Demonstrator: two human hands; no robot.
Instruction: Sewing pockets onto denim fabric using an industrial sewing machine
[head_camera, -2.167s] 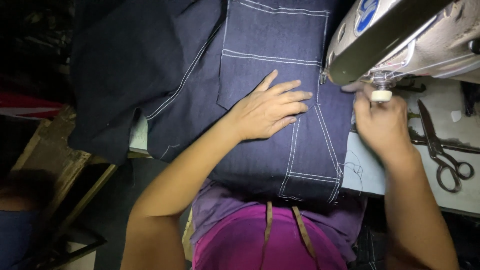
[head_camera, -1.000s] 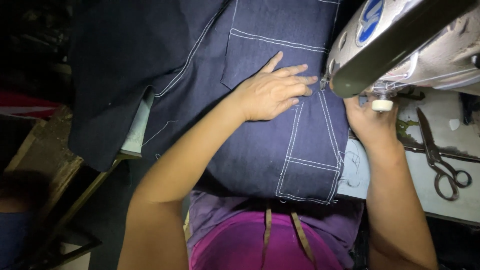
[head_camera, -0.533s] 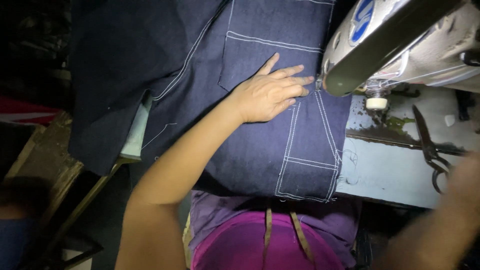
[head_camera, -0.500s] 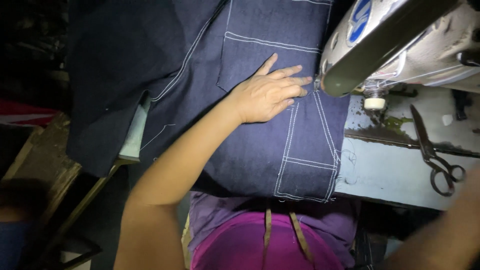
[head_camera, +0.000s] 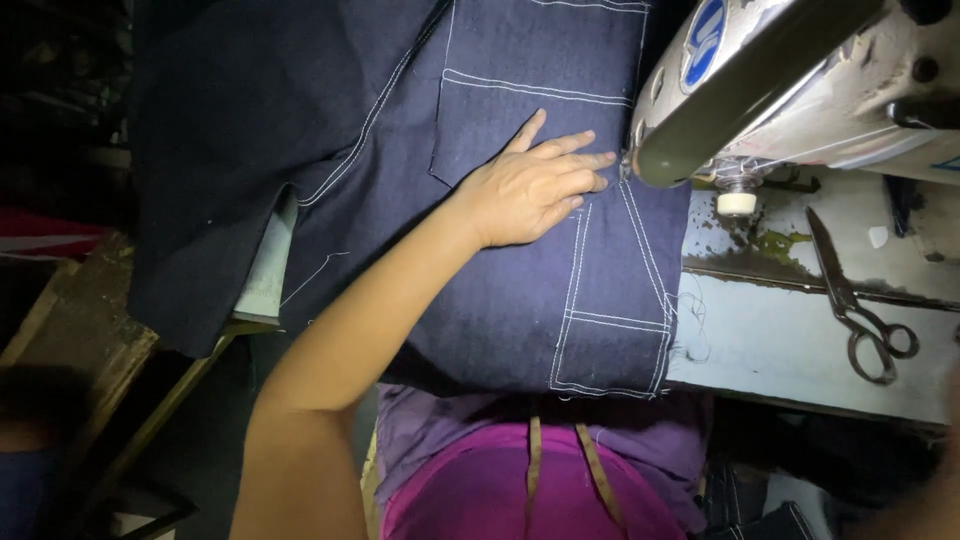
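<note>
Pressing flat on the dark blue denim garment panel with white topstitching (head_camera: 520, 250), the person's left hand (head_camera: 530, 190) lies palm down with its fingers spread and straight, gripping nothing; the fingertips (head_camera: 600, 160) point toward the grey metal sewing machine head (head_camera: 790, 85) and stop just beside it.

In this single head view, the denim panel covers the middle of the frame. It is spread over the pale, worn sewing table (head_camera: 790, 340) and hangs off the near edge over the person's lap, where a magenta and purple top (head_camera: 520, 480) shows below the cloth. A stitched patch pocket sits under and above the left hand, and twin rows of white stitching run from the machine's needle area down to a small stitched rectangle near the hem. A larger fold of the same dark cloth drapes to the left, over the table edge.

The right hand is out of the frame, apart from a blurred strip of skin at the lower right corner, so its state cannot be told.

A pair of dark metal scissors (head_camera: 850, 300) lies on the table to the right of the machine, well apart from the left hand. A small white round knob (head_camera: 737, 204) hangs beneath the machine head.
</note>
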